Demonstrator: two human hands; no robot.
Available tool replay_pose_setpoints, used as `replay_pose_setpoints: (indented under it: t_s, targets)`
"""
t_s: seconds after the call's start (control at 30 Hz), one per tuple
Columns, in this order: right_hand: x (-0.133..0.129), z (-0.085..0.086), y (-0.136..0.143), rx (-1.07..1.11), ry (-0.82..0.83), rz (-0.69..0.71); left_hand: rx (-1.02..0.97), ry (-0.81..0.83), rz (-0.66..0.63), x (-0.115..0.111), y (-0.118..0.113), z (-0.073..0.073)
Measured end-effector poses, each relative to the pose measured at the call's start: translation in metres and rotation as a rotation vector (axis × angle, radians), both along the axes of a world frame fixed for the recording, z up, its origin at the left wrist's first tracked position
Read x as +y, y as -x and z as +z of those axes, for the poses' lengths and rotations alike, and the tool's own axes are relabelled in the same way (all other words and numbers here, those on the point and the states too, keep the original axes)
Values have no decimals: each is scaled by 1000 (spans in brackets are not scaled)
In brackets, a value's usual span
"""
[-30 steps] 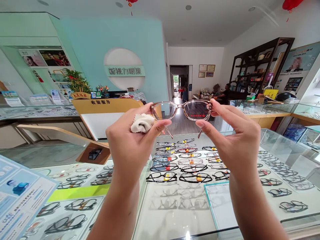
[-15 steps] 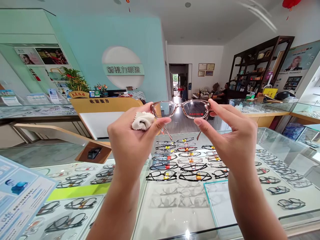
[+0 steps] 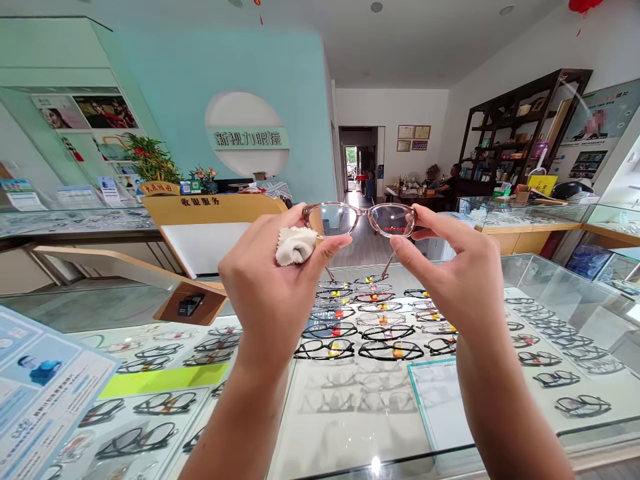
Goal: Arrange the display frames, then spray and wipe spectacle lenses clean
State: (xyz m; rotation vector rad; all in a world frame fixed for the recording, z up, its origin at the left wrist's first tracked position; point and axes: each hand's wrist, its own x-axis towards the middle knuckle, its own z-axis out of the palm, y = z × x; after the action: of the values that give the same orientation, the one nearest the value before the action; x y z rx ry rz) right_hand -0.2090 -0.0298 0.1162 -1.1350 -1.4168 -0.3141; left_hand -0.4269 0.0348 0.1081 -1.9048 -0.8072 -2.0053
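Note:
A pair of eyeglasses (image 3: pixel 364 212) with a translucent brownish-pink frame is held up at mid-view, its temples pointing away and down. Red lettering shows on the right lens. My left hand (image 3: pixel 273 280) pinches the left end of the frame between thumb and fingers. A crumpled whitish cleaning cloth (image 3: pixel 296 245) is tucked in that same hand, between thumb and forefinger. My right hand (image 3: pixel 457 273) grips the right end, thumb below and fingertips at the rim's outer edge. Both hands are above the glass counter.
Below the hands, a glass display case (image 3: pixel 345 433) holds rows of eyeglasses (image 3: pixel 390 351). At left stand a blue leaflet (image 3: pixel 45 393) and a tilted wooden-edged mirror (image 3: pixel 190 303). Farther back are a cashier desk (image 3: pixel 220 220), a dark shelf (image 3: pixel 520 127) and a seated person (image 3: pixel 453 180).
The eyeglasses have turned slightly, the right lens now looking narrower. My left hand has shifted a little right, my right hand a little left; both keep their grip.

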Motion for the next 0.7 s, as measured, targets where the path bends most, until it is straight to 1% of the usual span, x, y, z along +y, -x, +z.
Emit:
replay_pose_setpoints:
  t_s: [0.13,0.23,0.43,0.5,0.7]
  targets:
    - [0,1,1,38,59,28,-2,-2,-10,-1,1,0]
    - [3,-1,1,48,71,32,-19,7,-38,0,1,0]
    - [6,-2,1,32,89,12,-47,61,-176,2,2,-2]
    - [6,-2,1,25,88,12,-50,58,-179,2,2,-2]
    - [7,-4,1,22,54,10,-49,36,-130,0,0,-1]
